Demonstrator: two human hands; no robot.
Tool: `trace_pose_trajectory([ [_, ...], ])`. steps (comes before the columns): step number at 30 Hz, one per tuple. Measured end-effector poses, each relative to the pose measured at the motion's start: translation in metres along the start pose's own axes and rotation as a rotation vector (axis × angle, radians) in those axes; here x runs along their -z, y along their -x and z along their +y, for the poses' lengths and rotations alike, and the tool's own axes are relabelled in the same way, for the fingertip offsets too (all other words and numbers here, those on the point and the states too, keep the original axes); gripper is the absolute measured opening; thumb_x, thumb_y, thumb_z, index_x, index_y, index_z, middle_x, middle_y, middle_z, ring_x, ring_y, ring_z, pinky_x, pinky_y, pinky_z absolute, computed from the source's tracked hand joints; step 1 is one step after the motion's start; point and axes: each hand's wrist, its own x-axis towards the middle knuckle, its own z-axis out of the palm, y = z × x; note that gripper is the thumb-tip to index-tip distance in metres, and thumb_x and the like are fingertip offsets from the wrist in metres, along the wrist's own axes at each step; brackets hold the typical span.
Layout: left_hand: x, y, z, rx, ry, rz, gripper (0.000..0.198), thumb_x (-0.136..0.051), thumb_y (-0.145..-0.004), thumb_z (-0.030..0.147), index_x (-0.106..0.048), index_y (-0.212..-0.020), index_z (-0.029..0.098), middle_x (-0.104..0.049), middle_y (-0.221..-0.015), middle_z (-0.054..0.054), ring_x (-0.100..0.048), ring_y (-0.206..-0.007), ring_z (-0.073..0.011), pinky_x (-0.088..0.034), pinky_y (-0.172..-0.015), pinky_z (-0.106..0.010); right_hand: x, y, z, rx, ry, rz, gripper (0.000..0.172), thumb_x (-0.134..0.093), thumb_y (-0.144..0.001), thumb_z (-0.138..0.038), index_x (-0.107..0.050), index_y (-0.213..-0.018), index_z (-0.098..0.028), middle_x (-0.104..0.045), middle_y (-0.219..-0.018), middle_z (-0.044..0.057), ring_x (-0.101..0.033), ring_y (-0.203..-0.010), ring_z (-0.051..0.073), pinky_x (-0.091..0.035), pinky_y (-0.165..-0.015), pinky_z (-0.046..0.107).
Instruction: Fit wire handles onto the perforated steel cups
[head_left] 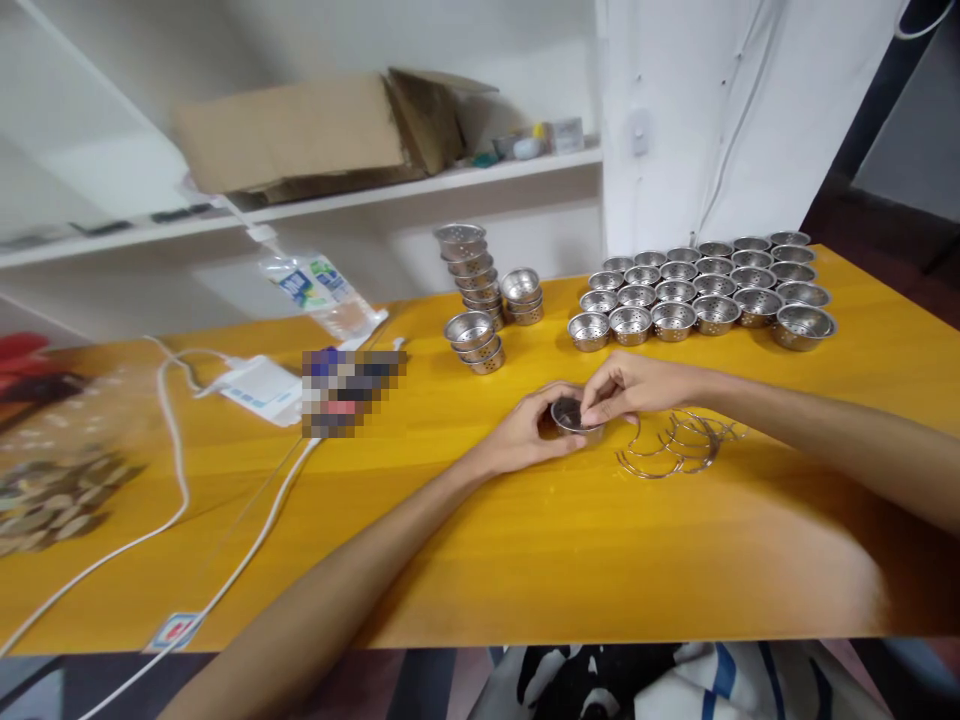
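My left hand [531,432] is wrapped round a small round metal cup [566,414], its inside dark, just above or on the yellow table. The thumb lies along the near side and the fingers curl round the far side. My right hand [616,388] reaches in from the right, its thumb and fingertips pinched together at the cup's rim and inside. What those fingertips hold, if anything, is hidden. Close by, under the right wrist, lies a loose tangle of thin curved metal wires [681,466].
Rows of perforated metal cups [673,320] stand at the back right. Stacked cups [480,352] rise behind my left hand. Leftward are a tilted plastic bottle [322,290], a white box [262,388], white cables [279,505] and a bag of brownish pieces [64,500]. A cardboard box [300,135] sits on the shelf.
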Motion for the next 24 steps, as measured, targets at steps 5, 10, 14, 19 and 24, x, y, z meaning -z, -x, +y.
trace_pose_trajectory([
  [5, -0.003, -0.001, 0.002, 0.048, 0.003, 0.016, 0.053, -0.096, -0.08, 0.045, -0.072, -0.12, 0.021, -0.074, -0.119, -0.009, -0.072, -0.105, -0.0261, -0.059, -0.099, -0.046, -0.01, -0.008, 0.01, 0.006, -0.038, 0.141, 0.024, -0.09, -0.081, -0.04, -0.086, -0.089, -0.017, -0.069, -0.067, -0.002, -0.047, -0.055, 0.007, -0.034, -0.054, 0.024],
  [10, -0.003, -0.001, -0.002, 0.04, 0.001, 0.027, 0.052, -0.095, -0.079, 0.044, -0.072, -0.119, 0.021, -0.074, -0.123, -0.011, -0.072, -0.111, -0.0282, -0.059, -0.104, -0.049, -0.016, -0.01, 0.011, 0.052, -0.086, 0.174, 0.018, -0.089, -0.078, -0.034, -0.085, -0.084, -0.018, -0.076, -0.076, 0.001, -0.06, -0.069, 0.011, -0.043, -0.067, 0.026],
  [14, -0.003, 0.0, -0.005, 0.038, 0.011, 0.033, 0.05, -0.095, -0.079, 0.042, -0.072, -0.118, 0.02, -0.074, -0.126, -0.012, -0.072, -0.114, -0.0287, -0.058, -0.107, -0.05, -0.016, -0.008, 0.007, 0.044, -0.097, 0.177, 0.012, -0.086, -0.077, -0.027, -0.084, -0.084, -0.017, -0.076, -0.077, 0.001, -0.061, -0.07, 0.011, -0.044, -0.067, 0.026],
  [19, -0.003, 0.0, -0.007, 0.028, 0.001, 0.052, 0.053, -0.096, -0.079, 0.04, -0.072, -0.121, 0.019, -0.074, -0.126, -0.011, -0.073, -0.115, -0.0285, -0.056, -0.11, -0.05, -0.018, -0.01, 0.008, 0.065, -0.035, 0.173, 0.008, -0.081, -0.079, -0.022, -0.083, -0.084, -0.016, -0.078, -0.081, 0.003, -0.063, -0.072, 0.012, -0.046, -0.069, 0.026],
  [24, -0.003, 0.002, -0.005, 0.029, 0.004, 0.059, 0.052, -0.095, -0.078, 0.036, -0.071, -0.12, 0.019, -0.074, -0.132, -0.013, -0.072, -0.119, -0.0283, -0.055, -0.112, -0.049, -0.019, -0.012, 0.009, 0.086, 0.012, 0.184, 0.004, -0.077, -0.078, -0.016, -0.081, -0.079, -0.015, -0.07, -0.07, -0.001, -0.055, -0.065, 0.009, -0.039, -0.063, 0.025],
])
